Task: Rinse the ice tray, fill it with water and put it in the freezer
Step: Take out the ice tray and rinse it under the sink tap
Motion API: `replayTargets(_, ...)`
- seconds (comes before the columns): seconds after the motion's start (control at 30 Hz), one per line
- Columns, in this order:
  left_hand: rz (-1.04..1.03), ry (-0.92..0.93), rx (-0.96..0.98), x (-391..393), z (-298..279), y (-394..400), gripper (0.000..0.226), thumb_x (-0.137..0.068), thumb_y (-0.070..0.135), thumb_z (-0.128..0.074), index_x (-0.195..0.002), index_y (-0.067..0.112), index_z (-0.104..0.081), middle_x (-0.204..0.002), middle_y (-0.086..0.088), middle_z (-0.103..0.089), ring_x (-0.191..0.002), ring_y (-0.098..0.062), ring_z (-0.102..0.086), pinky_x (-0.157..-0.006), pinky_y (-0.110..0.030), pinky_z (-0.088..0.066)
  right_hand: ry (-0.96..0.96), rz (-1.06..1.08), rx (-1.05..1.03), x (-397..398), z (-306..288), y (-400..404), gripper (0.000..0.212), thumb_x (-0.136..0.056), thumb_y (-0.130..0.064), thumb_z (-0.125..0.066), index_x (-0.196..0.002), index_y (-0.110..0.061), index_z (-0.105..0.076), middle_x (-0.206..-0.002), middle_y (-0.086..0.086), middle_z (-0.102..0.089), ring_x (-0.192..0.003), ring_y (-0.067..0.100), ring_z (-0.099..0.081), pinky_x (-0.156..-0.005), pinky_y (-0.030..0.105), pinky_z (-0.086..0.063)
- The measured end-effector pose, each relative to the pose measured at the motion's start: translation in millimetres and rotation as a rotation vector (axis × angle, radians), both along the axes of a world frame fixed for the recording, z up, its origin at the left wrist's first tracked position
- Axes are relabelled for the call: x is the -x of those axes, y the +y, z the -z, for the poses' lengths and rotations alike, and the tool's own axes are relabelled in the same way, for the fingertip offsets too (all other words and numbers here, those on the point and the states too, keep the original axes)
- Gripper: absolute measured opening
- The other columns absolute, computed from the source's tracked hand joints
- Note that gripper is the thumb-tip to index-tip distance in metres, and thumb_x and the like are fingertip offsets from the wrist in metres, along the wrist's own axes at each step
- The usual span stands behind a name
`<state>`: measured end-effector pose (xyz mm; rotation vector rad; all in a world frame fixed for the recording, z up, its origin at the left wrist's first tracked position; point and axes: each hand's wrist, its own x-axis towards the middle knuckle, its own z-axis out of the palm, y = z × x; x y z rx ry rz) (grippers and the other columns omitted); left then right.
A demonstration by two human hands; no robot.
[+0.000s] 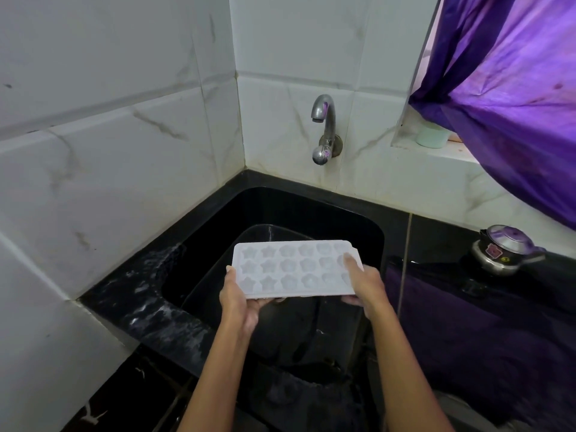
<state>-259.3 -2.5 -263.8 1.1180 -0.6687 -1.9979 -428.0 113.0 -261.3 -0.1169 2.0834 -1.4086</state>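
A white ice tray (293, 269) with star and flower shaped cups is held level above the black sink (371, 226). My left hand (238, 297) grips its left end, fingers underneath and thumb along the edge. My right hand (363, 283) grips the right end, thumb on top and fingers below. The chrome tap (324, 118) sticks out of the tiled wall above the sink, and no water runs from its spout. The cups look empty of water, though I cannot be sure.
A black countertop (149, 294) with water splashes borders the sink on the left. A pressure cooker lid (505, 249) sits on the counter at right. A purple curtain (514, 88) hangs over a window ledge holding a pale green container (433, 137). White tiled walls enclose the corner.
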Motion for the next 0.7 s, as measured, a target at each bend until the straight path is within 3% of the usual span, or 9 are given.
replayTargets(0.1,0.028,-0.023,-0.012,4,4,-2,0.042,-0.101,0.044,-0.032,-0.100,0.012,-0.059,-0.097,-0.013,-0.068,-0.088,-0.032,-0.066,-0.060,-0.047,-0.053,-0.077,0.056,0.152,1,12,0,0.035,-0.093,-0.039,-0.056,-0.108,-0.008,-0.066,-0.098,0.009,-0.071,-0.091,0.025,-0.068,-0.057,0.031,-0.054)
replayTargets(0.17,0.032,-0.045,-0.040,4,10,-3,0.041,-0.100,0.043,-0.034,-0.106,0.010,-0.059,-0.099,-0.014,-0.068,-0.090,-0.032,-0.065,-0.063,-0.047,-0.053,-0.026,0.089,0.171,1,13,-1,0.030,-0.094,-0.037,-0.057,-0.105,-0.011,-0.066,-0.099,0.008,-0.071,-0.090,0.025,-0.068,-0.061,0.035,-0.057)
replayTargets(0.27,0.040,-0.162,-0.045,6,23,-7,0.032,-0.099,0.034,-0.043,-0.106,0.007,-0.057,-0.099,-0.013,-0.067,-0.090,-0.030,-0.065,-0.070,-0.044,-0.054,0.104,0.121,0.154,2,9,-1,0.029,-0.094,-0.037,-0.055,-0.103,-0.012,-0.068,-0.096,0.005,-0.070,-0.092,0.023,-0.066,-0.083,0.042,-0.056)
replayTargets(0.33,0.045,-0.215,-0.061,7,29,-9,0.023,-0.098,0.027,-0.048,-0.094,0.006,-0.058,-0.093,-0.012,-0.066,-0.089,-0.030,-0.065,-0.080,-0.048,-0.054,0.235,0.111,0.117,0,3,0,0.024,-0.095,-0.037,-0.053,-0.093,-0.018,-0.067,-0.087,-0.001,-0.067,-0.092,0.022,-0.064,-0.085,0.040,-0.053)
replayTargets(0.4,0.081,-0.265,-0.068,11,36,-10,0.021,-0.098,0.022,-0.050,-0.095,0.004,-0.059,-0.093,-0.012,-0.066,-0.087,-0.029,-0.065,-0.087,-0.049,-0.052,0.353,0.085,0.099,-2,-4,0,0.025,-0.096,-0.038,-0.051,-0.087,-0.021,-0.065,-0.081,-0.006,-0.063,-0.092,0.022,-0.061,-0.083,0.038,-0.050)
replayTargets(0.57,0.248,-0.389,-0.041,22,48,-5,0.037,-0.098,0.024,-0.048,-0.118,-0.005,-0.055,-0.106,-0.019,-0.065,-0.095,-0.032,-0.062,-0.087,-0.042,-0.047,0.557,-0.038,0.020,-12,-17,0,0.033,-0.098,-0.041,-0.046,-0.106,-0.015,-0.066,-0.084,-0.004,-0.063,-0.088,0.018,-0.057,-0.073,0.028,-0.036)
replayTargets(0.7,0.309,-0.380,-0.092,34,47,2,0.050,-0.099,0.025,-0.047,-0.132,-0.011,-0.041,-0.134,-0.028,-0.049,-0.122,-0.041,-0.049,-0.099,-0.043,-0.041,0.697,-0.196,-0.075,-17,-23,-4,0.040,-0.097,-0.044,-0.046,-0.133,-0.030,-0.054,-0.102,-0.001,-0.068,-0.097,0.019,-0.060,-0.077,0.029,-0.039)
